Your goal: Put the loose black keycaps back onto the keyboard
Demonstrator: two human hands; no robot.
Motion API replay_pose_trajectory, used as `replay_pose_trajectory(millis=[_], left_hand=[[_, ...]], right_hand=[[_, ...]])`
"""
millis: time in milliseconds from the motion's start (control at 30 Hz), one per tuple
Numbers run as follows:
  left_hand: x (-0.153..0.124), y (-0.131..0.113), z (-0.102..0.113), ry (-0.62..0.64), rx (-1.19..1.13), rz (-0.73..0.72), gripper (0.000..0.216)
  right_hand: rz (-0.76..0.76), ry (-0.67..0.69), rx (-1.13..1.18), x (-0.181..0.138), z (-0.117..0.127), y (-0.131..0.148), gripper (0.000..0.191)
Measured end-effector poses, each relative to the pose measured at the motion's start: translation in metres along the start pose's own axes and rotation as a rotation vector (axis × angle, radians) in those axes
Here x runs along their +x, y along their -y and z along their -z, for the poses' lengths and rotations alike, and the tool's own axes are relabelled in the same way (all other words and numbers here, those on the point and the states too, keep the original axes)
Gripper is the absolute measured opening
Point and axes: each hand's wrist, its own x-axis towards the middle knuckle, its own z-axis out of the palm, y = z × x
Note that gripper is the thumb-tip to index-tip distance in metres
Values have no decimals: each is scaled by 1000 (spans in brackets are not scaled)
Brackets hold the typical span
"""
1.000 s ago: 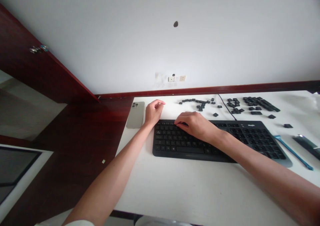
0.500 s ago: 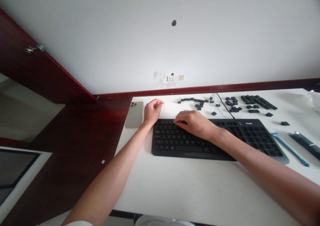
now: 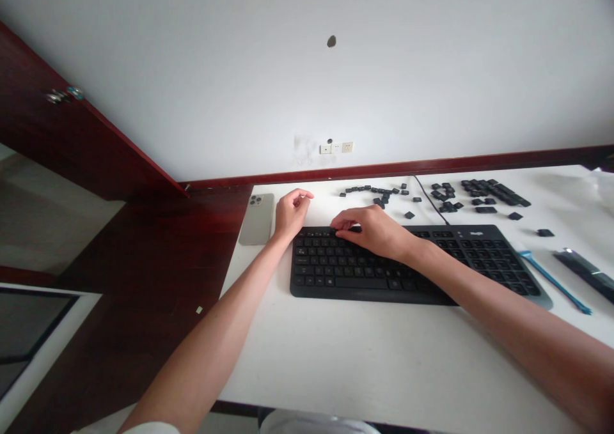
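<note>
My right hand (image 3: 371, 228) rests over the top rows of a black keyboard (image 3: 359, 293). Its thumb and bent fingers touch the upper left keys, with a gap between thumb and forefinger; no loose keycap shows between them. To the left, my left hand (image 3: 291, 211) lies beside the keyboard's upper left corner, fingers curled in; whether anything sits inside the curl is hidden. Keycaps fill the keyboard's visible left part, while the number block (image 3: 499, 261) on the right shows bare key sockets. Loose black keycaps (image 3: 494, 191) are scattered behind the keyboard.
A phone (image 3: 256, 219) lies face down left of my left hand. Right of the keyboard are a thin blue tool (image 3: 556, 284) and a dark glossy strip (image 3: 588, 274). The keyboard cable (image 3: 430, 201) runs back between keycaps on the white table (image 3: 364, 357).
The thumb and forefinger of my right hand have spread slightly apart at the top row. My left hand stays in place. The view has shifted a little.
</note>
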Motion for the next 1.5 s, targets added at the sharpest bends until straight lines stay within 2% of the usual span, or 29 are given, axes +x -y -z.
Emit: replay_pose_trajectory(millis=[300,633,833,1133,1333,1500], left_hand=[[0,-1,0,-2,0,4,19],[0,-1,0,2,-4,11,18],[0,-2,0,1,10,-4,18],[2,3,0,8,51,-9,19],[2,1,0,5,44,9,19],[2,1,0,18,21,9,19]], right_hand=[[138,32,-122,-1,0,1,18],[208,70,-243,-2,-2,8,20],[163,56,-422,-6,-8,20,22],[156,140,-649,-8,-10,33,20],[148,110,-667,-11,-16,35,21],[117,107,-463,-10,-5,25,25]])
